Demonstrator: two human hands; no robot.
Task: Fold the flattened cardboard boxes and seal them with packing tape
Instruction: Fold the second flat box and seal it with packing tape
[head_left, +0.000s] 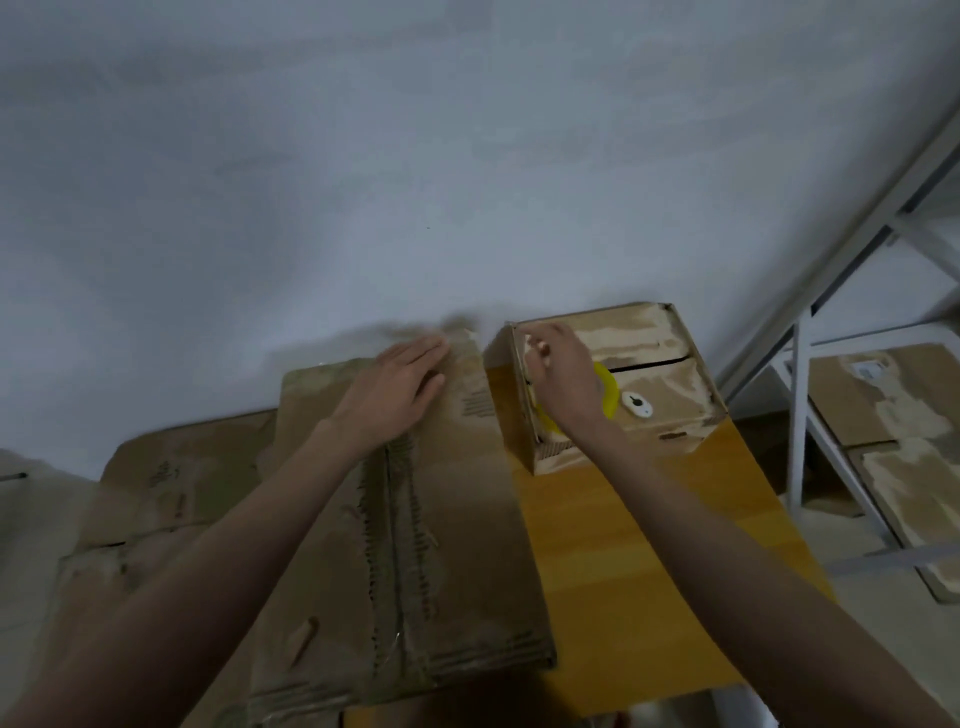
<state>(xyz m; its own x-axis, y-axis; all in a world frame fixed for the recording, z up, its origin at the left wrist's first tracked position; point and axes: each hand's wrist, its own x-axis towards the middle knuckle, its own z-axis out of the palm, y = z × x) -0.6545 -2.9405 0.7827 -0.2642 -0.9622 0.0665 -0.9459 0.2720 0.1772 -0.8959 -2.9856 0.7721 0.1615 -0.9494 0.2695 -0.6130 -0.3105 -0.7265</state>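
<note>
Flattened box (415, 519) under left hand (400, 384) | folded box (639, 374) under right hand (561, 379)

A: Is any lettering legible?

B: None. The white sticker (637, 404) on the folded box (660, 395) bears only a dark mark, no words.

A: And the pale label (866, 371) on the cardboard (883, 400) at far right?

B: Blurred; its print cannot be read.

Brown cardboard box (660, 384) with pale torn patches; yellow tape roll (605, 387) on it beside a white disc (637, 404); orange-yellow table (623, 561) beneath; grey-white wall (415, 156) behind.
</note>
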